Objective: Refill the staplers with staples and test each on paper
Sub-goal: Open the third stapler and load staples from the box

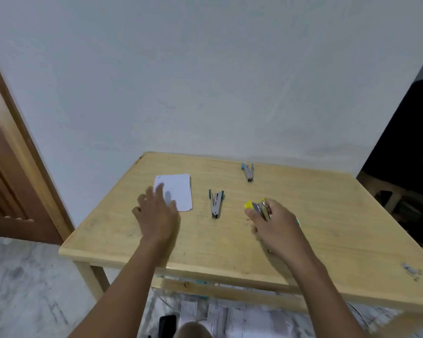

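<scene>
We see a wooden table (327, 228) that stands against a pale wall. On its far left part lies a white paper (178, 189). The left hand (156, 215) is over the near left corner of this paper with the fingers straight and spread, grasping nothing; we cannot tell if it touches the sheet. The right hand (276, 228) is on the right side of the table, and its curled fingers grasp a yellow stapler (258, 207), blurred, which sticks out to the far left of the hand. Between the two hands a green stapler (216, 203) lies on the table, opened like a V. A blue stapler (248, 172), also opened, lies farther, near the wall. At the near right corner of the table we see some small metal pieces (410, 270), too small to identify. Under the table, loose sheets (230, 315) lie on the floor beside a dark phone (167, 324).
</scene>
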`<state>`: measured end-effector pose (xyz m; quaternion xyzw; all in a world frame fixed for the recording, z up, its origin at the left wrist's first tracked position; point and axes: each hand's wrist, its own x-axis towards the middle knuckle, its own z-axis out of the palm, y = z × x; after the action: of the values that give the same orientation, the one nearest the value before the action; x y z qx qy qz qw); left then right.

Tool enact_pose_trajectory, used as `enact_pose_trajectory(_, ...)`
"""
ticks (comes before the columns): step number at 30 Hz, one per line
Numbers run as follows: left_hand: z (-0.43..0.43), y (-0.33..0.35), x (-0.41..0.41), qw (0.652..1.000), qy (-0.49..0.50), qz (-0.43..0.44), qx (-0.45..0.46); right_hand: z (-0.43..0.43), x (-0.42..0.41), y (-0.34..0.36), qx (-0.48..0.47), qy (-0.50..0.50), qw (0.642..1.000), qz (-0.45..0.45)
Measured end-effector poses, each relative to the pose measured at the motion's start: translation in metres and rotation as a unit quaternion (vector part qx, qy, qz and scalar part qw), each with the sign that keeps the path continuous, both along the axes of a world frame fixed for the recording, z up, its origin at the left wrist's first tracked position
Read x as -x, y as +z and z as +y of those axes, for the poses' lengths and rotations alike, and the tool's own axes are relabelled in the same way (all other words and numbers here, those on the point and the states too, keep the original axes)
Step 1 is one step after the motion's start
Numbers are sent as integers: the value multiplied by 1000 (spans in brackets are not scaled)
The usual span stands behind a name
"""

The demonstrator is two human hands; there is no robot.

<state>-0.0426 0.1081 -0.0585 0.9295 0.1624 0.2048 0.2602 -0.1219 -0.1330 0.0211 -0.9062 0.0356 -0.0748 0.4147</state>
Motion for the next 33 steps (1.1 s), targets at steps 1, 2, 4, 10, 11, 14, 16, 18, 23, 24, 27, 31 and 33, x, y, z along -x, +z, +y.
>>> enact_pose_trajectory(1,1,0,-1,1000,-15,-4,-12,0,-16,1,46,-1,999,-8)
enact_pose_trajectory(2,1,1,0,1000,-19,-10,-12,1,-34,1,72,3,997,-7)
enact_pose_trajectory(4,-1,4,2,1000,-15,-9,-3,1,-73,-4,101,9,994,27)
enact_pose_trajectory(10,-3,1,-1,999,-18,14,-23,16,-159,-23,283,-8,952,115)
enact_pose_trajectory(11,-3,1,-2,1000,-16,13,-23,21,-166,-26,296,-14,948,115)
enact_pose_trajectory(14,-3,-1,-4,999,-14,7,-29,30,-177,-32,306,-38,946,99)
enact_pose_trajectory(16,-3,-2,-6,999,-17,9,-31,32,-179,-33,284,-47,953,98)
enact_pose_trajectory(18,-2,-3,-7,999,-18,15,-36,31,-175,-30,252,-46,962,97)
enact_pose_trajectory(23,0,-9,-12,999,-29,16,-39,12,-145,-22,219,9,973,68)
enact_pose_trajectory(24,1,-10,-14,999,-32,19,-40,8,-140,-23,218,21,973,70)
enact_pose_trajectory(27,1,-12,-16,999,-39,20,-32,3,-133,-26,222,53,972,55)
enact_pose_trajectory(31,1,-11,-14,999,-41,19,-29,7,-138,-29,212,45,976,29)
enact_pose_trajectory(33,1,-11,-14,998,-41,22,-30,11,-143,-32,212,33,977,22)
